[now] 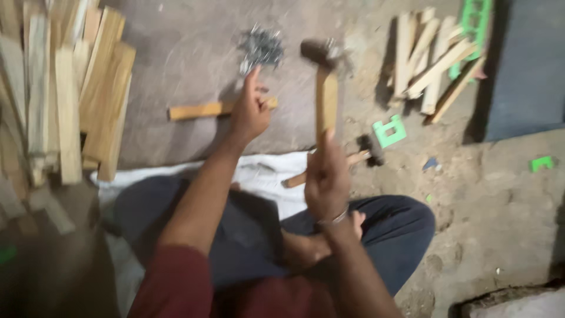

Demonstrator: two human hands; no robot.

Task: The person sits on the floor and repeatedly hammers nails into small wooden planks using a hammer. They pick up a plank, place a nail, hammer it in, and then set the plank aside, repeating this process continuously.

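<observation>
My right hand [325,176] grips the wooden handle of a hammer [325,82], raised with its metal head up near a pile of nails [261,47]. My left hand [250,109] rests on a short wooden stick [200,110] lying on the floor, index finger pointing up toward the nails. Whether the fingers pinch a nail is too blurred to tell. I sit cross-legged in dark trousers [388,227].
A large stack of wooden slats [65,88] lies at the left. More sticks [432,65] and green plastic pieces [389,131] lie at the upper right. A second hammer [365,154] lies by my knee on white cloth [265,174].
</observation>
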